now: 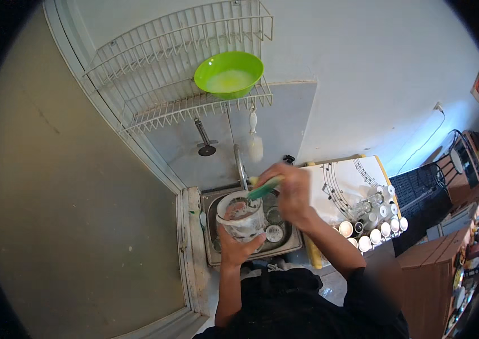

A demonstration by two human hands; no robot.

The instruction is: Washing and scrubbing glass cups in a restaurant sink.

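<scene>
My left hand (238,250) holds a clear, wide-mouthed jar (243,224) from below, tilted over the metal sink (292,243). Suds cling to its wall. My right hand (288,186), blurred, grips a green and yellow scrubbing sponge (266,188) at the jar's rim. Inside the basin, right of the jar, lie a round glass piece (274,215) and a small round item with suds (274,233). Behind the jar stands the metal faucet (240,167).
A white wire rack (171,108) on the wall bears a green bowl (228,76). Below hang a metal utensil (205,142) and a white-handled brush (254,140). Several jars and cups (364,243) stand on a table (320,178) at right. A frosted panel (95,190) borders the left.
</scene>
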